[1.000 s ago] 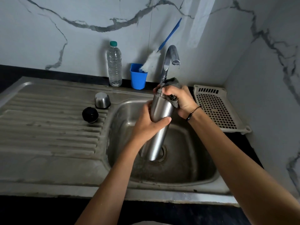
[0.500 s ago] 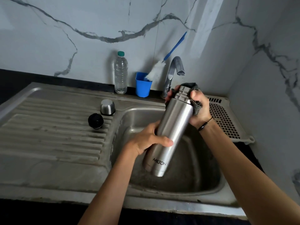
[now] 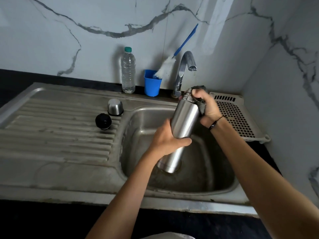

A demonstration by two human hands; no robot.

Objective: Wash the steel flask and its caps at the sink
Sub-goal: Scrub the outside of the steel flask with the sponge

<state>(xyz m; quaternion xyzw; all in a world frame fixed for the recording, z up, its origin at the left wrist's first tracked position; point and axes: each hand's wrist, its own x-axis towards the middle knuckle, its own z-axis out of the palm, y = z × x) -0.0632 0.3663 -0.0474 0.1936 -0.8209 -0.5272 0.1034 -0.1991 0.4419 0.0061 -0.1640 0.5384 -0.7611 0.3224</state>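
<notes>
The left hand (image 3: 165, 138) grips the steel flask (image 3: 183, 125) round its middle, thumb across the front, while the right hand (image 3: 206, 107) clenches a dark scrubbing pad (image 3: 201, 105) round the flask's neck. Compared with half a second ago, the flask stands steeper: its base has swung down toward the drain in the middle of the sink (image 3: 215, 171), and the brand lettering that faced the camera is now turned out of sight. The left hand's grip has stayed at the mid-body and the right still wraps the mouth. There is one flask, with two caps parted from it: a steel cap (image 3: 115, 107) and a black cap (image 3: 103, 120), both standing on the ribbed drainboard (image 3: 51, 135) near the sink's left edge, the black one just in front of the steel one. The flask is a tall brushed-steel cylinder, bare-mouthed, with a threaded neck and a bright streak of light down its side. Along the back edge of the counter stand one clear plastic bottle (image 3: 128, 71), one blue cup (image 3: 152, 83) holding one bottle brush (image 3: 166, 65), and one tap (image 3: 183, 69); one perforated tray (image 3: 234, 114) lies at the right.
</notes>
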